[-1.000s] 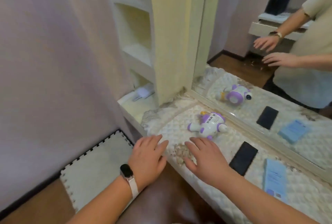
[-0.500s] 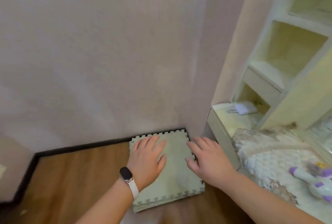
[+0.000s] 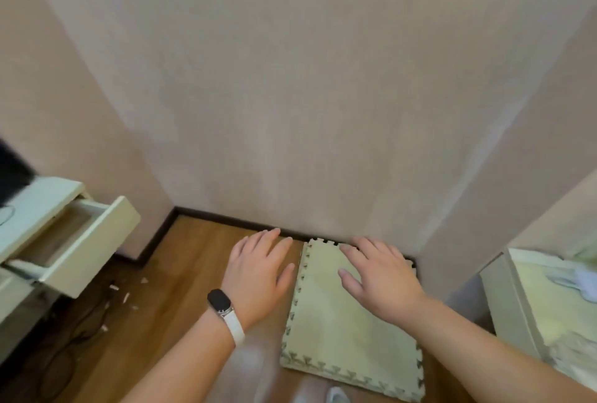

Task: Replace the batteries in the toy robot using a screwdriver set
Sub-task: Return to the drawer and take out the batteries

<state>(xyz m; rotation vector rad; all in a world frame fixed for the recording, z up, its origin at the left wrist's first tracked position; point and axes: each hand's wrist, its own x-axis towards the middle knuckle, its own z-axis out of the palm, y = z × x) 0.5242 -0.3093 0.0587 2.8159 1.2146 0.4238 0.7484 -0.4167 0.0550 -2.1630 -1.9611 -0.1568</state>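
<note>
Brown wood-plank floor [image 3: 155,321] in a room corner, bearing a pale green interlocking foam mat [image 3: 339,338]. The left hand [image 3: 258,270], above a white-strapped wristband [image 3: 226,312], and the right hand [image 3: 381,276] hover flat, fingers extended, holding nothing. Farther left, a cream drawer [image 3: 93,241] stands pulled out; beyond, a plain pinkish wall [image 3: 290,95]. The toy robot and screwdriver set are out of view; judged so, no step is begun.

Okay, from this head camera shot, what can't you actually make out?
Toy robot, screwdriver set: outside the head view.
Open drawer: contents blurred, partly behind its front panel.
Pale scraps below the drawer: too small to identify.
Dark object: cut off by the left edge.
</note>
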